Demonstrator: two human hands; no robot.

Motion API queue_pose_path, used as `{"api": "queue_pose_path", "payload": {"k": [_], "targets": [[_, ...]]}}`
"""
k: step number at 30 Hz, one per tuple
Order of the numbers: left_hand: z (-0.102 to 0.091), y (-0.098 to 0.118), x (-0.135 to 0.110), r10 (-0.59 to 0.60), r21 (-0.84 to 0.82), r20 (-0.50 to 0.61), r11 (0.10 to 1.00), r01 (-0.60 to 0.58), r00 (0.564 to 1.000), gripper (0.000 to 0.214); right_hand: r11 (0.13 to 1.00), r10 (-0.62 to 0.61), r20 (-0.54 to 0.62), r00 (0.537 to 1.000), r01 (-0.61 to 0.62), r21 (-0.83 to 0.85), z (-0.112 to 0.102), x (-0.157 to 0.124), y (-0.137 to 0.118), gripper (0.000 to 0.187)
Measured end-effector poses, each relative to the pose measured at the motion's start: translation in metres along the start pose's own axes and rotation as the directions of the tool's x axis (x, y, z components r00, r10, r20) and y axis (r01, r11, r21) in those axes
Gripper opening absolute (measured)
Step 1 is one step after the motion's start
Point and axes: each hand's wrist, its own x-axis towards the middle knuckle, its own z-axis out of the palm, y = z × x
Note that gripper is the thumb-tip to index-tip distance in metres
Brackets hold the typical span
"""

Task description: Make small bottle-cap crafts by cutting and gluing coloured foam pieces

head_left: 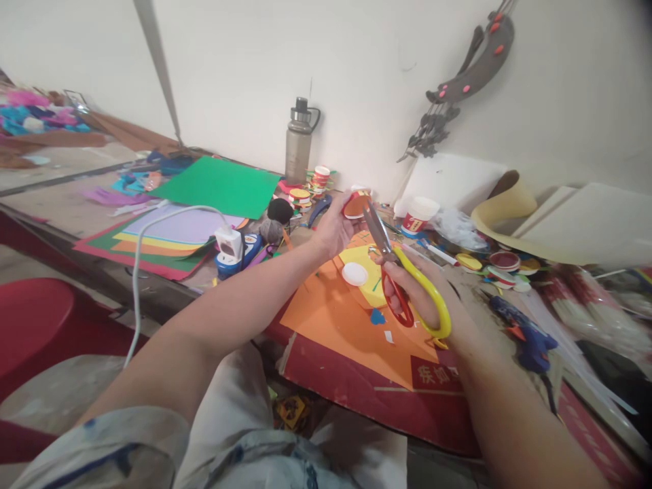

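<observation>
My left hand (337, 227) is closed on a small paper cup (356, 205), red and white at the side with an orange face towards me. In my right hand (420, 285) is a pair of scissors (377, 229) with one red and one yellow handle loop. The blades point up and left, and their tips overlap the orange face; whether they cut into it I cannot tell. Beneath both hands lie orange paper (326, 319) and a yellow sheet (377, 288). On these rest a white disc (354, 274) and a blue paper scrap (377, 316).
A glue gun (522, 333) lies to the right. Behind stand a red-and-white paper cup (418, 216) and a bottle (299, 142). Leftward are a green sheet (219, 187), stacked coloured paper (168, 231), and a blue power strip (237, 255) with a white cable (138, 272).
</observation>
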Motion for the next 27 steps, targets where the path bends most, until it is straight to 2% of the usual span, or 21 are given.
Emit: {"api": "queue_pose_path", "payload": {"k": [6, 15, 21, 27], "targets": [[0.0004, -0.0032, -0.0035, 0.010, 0.000, 0.061, 1.000, -0.010, 0.998, 0.038, 0.999, -0.023, -0.006, 1.000, 0.023, 0.045, 0.0058, -0.0007, 0.0064, 0.037], [0.0064, -0.0012, -0.0099, -0.013, 0.019, 0.061, 1.000, 0.012, 0.998, 0.032, 1.000, -0.011, -0.021, 1.000, 0.011, 0.026, 0.0050, -0.0012, 0.0044, 0.038], [0.0040, -0.0024, -0.0091, 0.018, 0.047, 0.094, 0.999, -0.022, 0.995, 0.025, 0.999, -0.007, -0.031, 0.999, 0.008, 0.035, 0.0065, -0.0006, 0.0062, 0.039], [-0.0010, -0.0066, -0.0036, 0.025, 0.060, 0.125, 0.998, -0.033, 0.992, 0.030, 1.000, -0.014, -0.045, 0.999, 0.015, 0.025, 0.0070, -0.0006, 0.0068, 0.042]]}}
